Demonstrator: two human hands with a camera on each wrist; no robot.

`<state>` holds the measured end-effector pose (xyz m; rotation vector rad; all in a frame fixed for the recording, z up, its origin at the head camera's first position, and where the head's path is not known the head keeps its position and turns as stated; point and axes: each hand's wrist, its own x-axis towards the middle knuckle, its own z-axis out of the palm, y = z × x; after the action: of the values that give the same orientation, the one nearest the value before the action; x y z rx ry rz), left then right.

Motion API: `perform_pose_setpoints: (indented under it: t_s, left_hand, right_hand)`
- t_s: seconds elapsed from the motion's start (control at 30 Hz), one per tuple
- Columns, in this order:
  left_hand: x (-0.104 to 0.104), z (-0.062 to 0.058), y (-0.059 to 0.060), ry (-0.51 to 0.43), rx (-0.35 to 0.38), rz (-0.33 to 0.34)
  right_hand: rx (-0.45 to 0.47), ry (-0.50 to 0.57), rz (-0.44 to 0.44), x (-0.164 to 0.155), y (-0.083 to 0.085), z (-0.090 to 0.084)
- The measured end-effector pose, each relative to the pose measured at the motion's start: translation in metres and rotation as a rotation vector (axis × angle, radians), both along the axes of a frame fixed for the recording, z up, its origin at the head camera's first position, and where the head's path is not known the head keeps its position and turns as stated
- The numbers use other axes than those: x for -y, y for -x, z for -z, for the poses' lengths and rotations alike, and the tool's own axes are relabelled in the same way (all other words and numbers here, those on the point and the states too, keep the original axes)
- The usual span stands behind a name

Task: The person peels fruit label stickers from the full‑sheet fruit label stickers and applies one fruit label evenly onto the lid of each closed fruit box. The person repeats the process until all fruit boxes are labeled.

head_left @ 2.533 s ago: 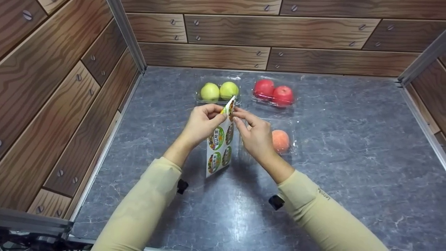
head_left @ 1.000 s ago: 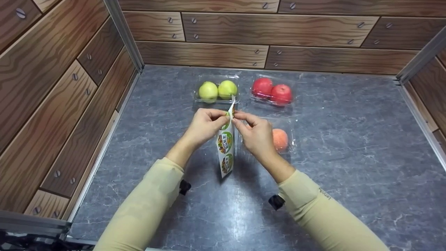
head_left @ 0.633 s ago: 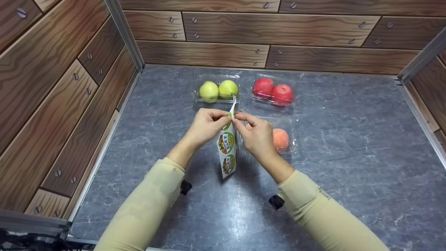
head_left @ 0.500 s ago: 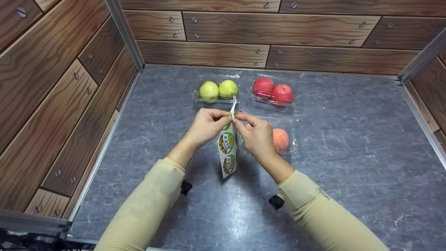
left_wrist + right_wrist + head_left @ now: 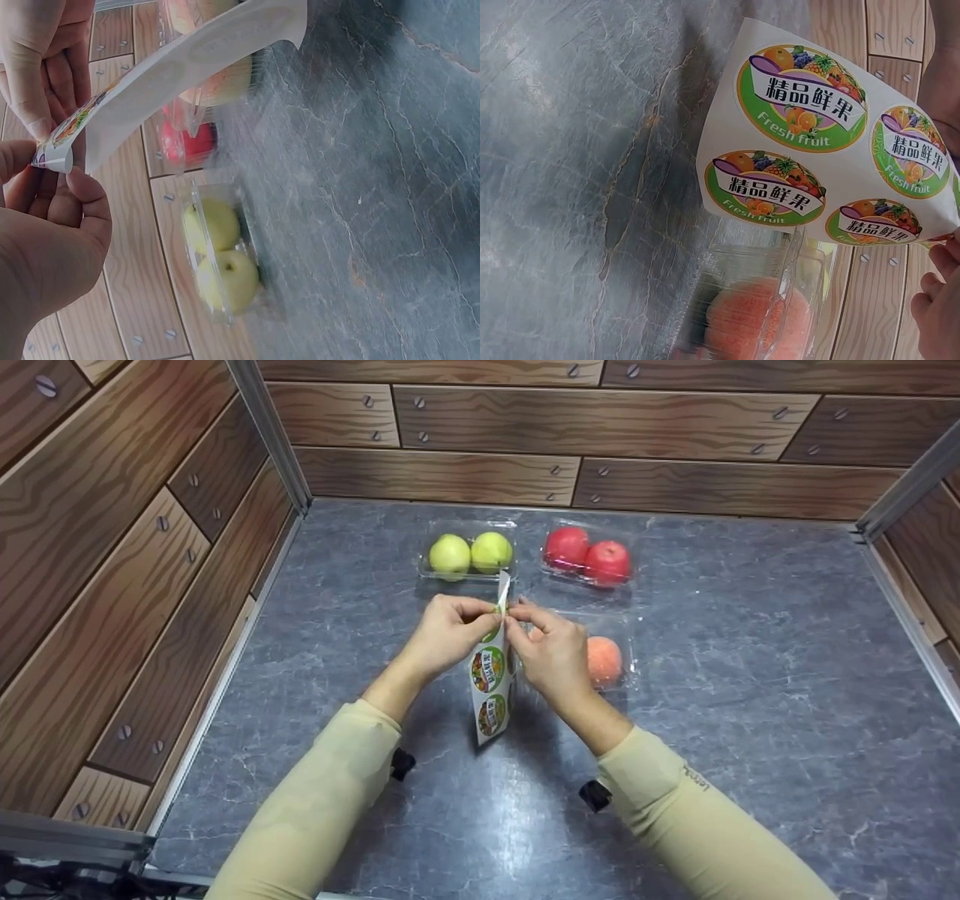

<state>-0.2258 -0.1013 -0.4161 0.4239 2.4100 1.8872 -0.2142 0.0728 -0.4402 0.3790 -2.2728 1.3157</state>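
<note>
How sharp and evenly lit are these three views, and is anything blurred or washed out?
Head view: evenly lit and sharp, soft shadows under the arms, straight wall panels bow toward the edges. Left wrist view: hazy and pale, the left hand and sticker sheet soft, green apples washed out. Right wrist view: sticker print crisp, the peach blurred behind its clear plastic box.

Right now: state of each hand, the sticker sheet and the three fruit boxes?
Left hand: pinches the sticker sheet's top edge.
Right hand: fingertips pinch at the same top edge.
Sticker sheet: held off the table, hanging down, top curled.
Green apple box: lid shut, two apples inside.
Red apple box: lid shut, two apples inside.
Peach box: holds one peach, partly hidden by the right hand.
</note>
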Motion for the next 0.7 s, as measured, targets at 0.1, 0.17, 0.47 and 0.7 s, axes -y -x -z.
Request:
perform_pose_setpoints:
  t_s: [0.1,0.17,0.47,0.7]
  left_hand:
    - [-0.0004,0.0007,0.0003,0.001,-0.003,0.0]
    - [-0.0008,0.0014,0.0006,-0.001,-0.003,-0.001]
    - [-0.0009,0.0023,-0.0002,0.003,-0.018,0.003]
    - [-0.0012,0.0048,0.0,0.005,-0.028,0.008]
  right_hand:
    - [0.002,-0.006,0.004,0.0001,-0.0003,0.0003]
    - [-0.004,-0.014,0.007,0.0003,-0.0003,0.0006]
    - [-0.069,-0.08,0.023,0.001,-0.001,0.0033]
    - [-0.084,-0.097,0.038,0.0016,-0.0004,0.0055]
